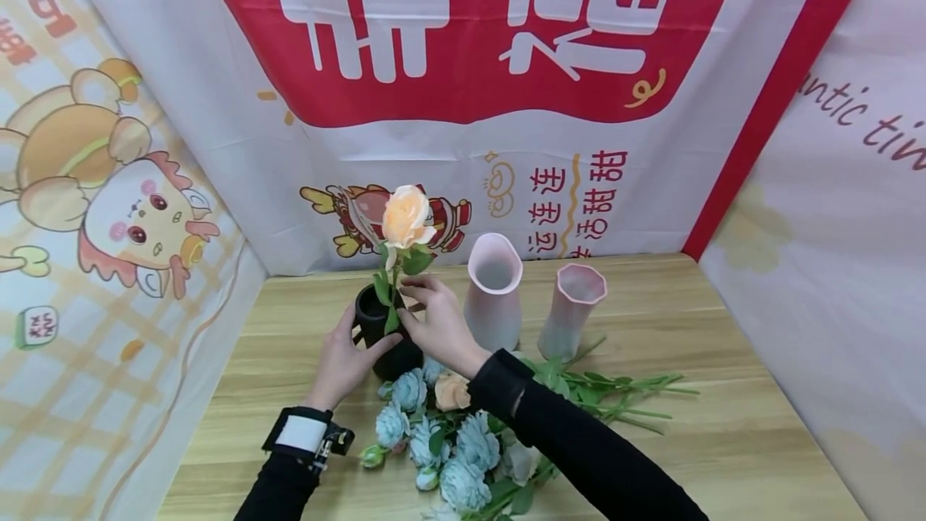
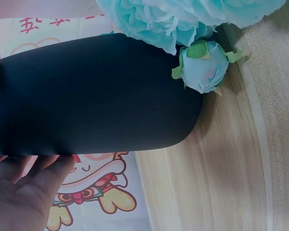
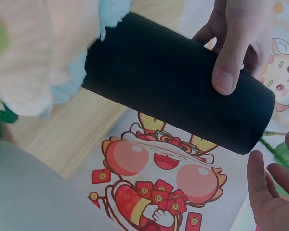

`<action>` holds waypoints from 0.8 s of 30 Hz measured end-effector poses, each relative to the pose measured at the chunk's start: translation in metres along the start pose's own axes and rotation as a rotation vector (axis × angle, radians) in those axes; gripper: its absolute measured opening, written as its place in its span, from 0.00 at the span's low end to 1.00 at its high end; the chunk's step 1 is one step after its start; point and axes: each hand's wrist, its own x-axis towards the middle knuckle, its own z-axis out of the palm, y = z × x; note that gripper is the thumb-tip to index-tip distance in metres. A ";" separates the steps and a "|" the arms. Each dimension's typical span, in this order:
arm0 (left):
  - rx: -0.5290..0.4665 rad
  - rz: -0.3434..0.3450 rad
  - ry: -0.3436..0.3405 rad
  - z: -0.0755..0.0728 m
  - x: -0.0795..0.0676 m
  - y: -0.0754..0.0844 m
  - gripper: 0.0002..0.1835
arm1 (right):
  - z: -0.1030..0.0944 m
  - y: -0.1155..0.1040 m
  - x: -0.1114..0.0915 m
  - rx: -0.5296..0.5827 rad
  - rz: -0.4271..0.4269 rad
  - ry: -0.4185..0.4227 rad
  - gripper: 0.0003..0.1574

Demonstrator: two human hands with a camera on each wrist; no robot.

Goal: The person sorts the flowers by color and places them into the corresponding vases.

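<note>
A black vase [image 1: 394,360], tilted, is gripped by my left hand [image 1: 346,362], with the thumb [image 3: 225,79] lying along its side. At its mouth stands a single peach rose [image 1: 407,217] with green leaves, bloom up; its stem runs down to the vase's rim. Close beside the stem is my right hand [image 1: 443,324], fingers spread loosely apart and fingertips right at the rim. In the right wrist view, a green leaf [image 3: 283,156] of the rose shows between these fingers. In the left wrist view, the vase [image 2: 96,96] hides part of the left hand.
Two pink-and-white vases, one taller [image 1: 494,296] and one shorter [image 1: 571,312], stand right of the hands. Blue artificial flowers [image 1: 466,445] and a peach bloom [image 1: 452,391] lie in front, under the right forearm. Their green stems [image 1: 637,392] spread rightward over the wooden table [image 1: 731,457].
</note>
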 end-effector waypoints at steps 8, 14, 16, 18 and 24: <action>-0.024 -0.003 -0.005 0.002 -0.001 0.001 0.43 | -0.019 0.001 -0.020 0.059 -0.024 -0.028 0.19; -0.013 -0.026 -0.008 0.002 -0.002 0.003 0.45 | -0.036 0.000 -0.023 -0.034 -0.086 -0.031 0.19; -0.008 -0.031 -0.006 0.002 -0.002 0.003 0.45 | -0.042 0.000 -0.024 -0.063 -0.098 -0.031 0.18; -0.007 -0.027 -0.001 0.002 -0.001 0.002 0.45 | -0.048 0.000 -0.026 -0.076 -0.104 -0.037 0.18; 0.012 -0.018 0.015 0.002 -0.001 0.000 0.45 | -0.066 0.000 -0.026 -0.075 -0.090 -0.087 0.11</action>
